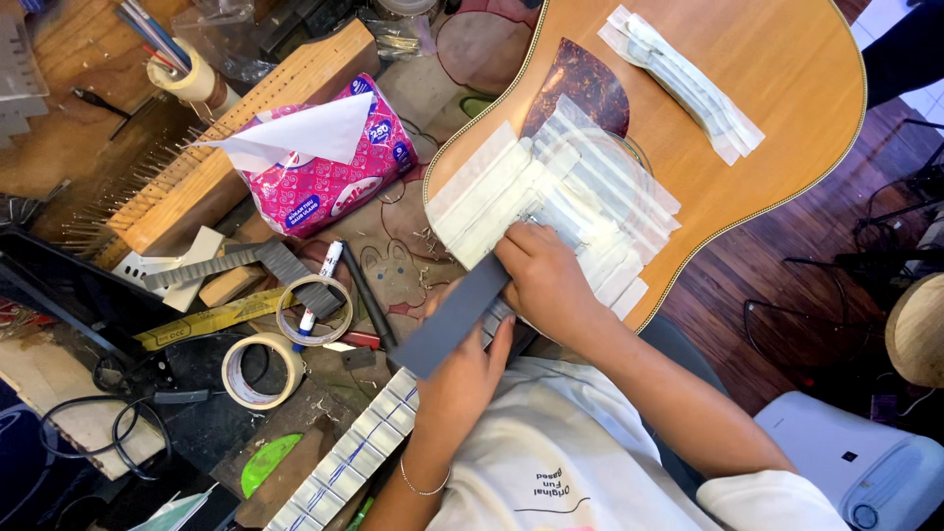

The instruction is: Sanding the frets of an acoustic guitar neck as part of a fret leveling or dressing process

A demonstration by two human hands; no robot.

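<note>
Left hand (pixel 462 379) has its fingers closed round a dark grey flat block (pixel 454 317), long axis slanting up-right toward the guitar (pixel 767 128); right hand (pixel 546 280) presses curled fingers on the taped strips (pixel 551 197) just beyond, nearer the soundhole

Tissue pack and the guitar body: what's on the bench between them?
Head view: between the pink tissue pack and the guitar lies a strip of worn bench surface with a thin dark cord and small shavings, nothing larger.
</note>
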